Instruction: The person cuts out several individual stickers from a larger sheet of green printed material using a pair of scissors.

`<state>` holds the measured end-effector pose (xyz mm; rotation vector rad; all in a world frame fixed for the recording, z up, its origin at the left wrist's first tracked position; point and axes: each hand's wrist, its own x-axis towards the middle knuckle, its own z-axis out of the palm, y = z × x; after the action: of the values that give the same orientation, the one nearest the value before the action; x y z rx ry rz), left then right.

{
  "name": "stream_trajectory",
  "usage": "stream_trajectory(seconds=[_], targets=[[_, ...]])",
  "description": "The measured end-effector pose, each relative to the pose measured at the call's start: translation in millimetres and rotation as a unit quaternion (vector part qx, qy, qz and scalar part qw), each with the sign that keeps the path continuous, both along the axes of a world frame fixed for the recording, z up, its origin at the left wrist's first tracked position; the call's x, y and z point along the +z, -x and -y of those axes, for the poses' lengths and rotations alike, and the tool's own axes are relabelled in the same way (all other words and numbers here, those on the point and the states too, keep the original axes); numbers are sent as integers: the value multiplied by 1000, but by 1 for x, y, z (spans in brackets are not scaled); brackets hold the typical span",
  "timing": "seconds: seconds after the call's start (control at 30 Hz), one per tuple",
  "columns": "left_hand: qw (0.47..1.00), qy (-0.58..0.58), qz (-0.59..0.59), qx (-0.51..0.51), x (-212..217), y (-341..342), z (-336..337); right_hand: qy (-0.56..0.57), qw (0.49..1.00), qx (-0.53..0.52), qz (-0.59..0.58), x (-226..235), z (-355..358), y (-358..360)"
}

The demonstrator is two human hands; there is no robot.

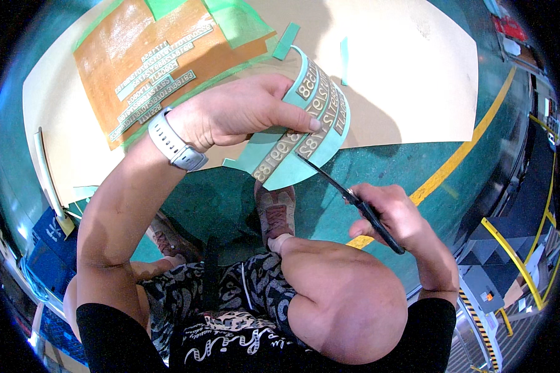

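My left hand (pixel 236 112) pinches a curled pale-green sheet (pixel 280 174) between thumb and fingers, near the middle of the view. Grey strips of raised-looking characters (pixel 322 142) run across the sheet, which bends round in a loop to the right of the thumb. Lower right, my right hand (pixel 389 211) is closed round slim black scissors (pixel 339 186). Their tip meets the sheet beside one of the character strips. How far the blades are apart is too fine to tell.
A large beige board (pixel 410 81) lies ahead. On its left is an orange-brown panel (pixel 106 74) edged with green tape (pixel 246 25), bearing several character strips. Small green strips (pixel 286 41) stick to the board. A yellow line (pixel 460 155) crosses the green floor. Yellow rails (pixel 510 255) stand at right.
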<state>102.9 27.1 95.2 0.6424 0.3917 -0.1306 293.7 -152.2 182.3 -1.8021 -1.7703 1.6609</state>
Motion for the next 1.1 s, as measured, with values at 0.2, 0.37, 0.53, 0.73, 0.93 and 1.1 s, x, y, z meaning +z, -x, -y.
stream_trajectory(seconds=[0.2, 0.37, 0.53, 0.73, 0.93, 1.1], targets=[[1000, -13, -9, -11, 0, 1, -1, 26, 1000, -2, -9, 3, -6, 2], [1000, -26, -11, -1, -4, 1, 1, 48, 999, 3, 3, 4, -9, 2], [1000, -26, -7, 0, -8, 0, 1, 35, 999, -12, -4, -2, -5, 0], [999, -31, -9, 9, -10, -1, 1, 52, 998, 3, 22, 1, -13, 2], [999, -30, -9, 11, -13, -1, 0, 44, 999, -15, 26, -1, -15, 4], [1000, -15, -14, 12, -15, -1, 0, 15, 999, -5, 33, -4, -14, 3]])
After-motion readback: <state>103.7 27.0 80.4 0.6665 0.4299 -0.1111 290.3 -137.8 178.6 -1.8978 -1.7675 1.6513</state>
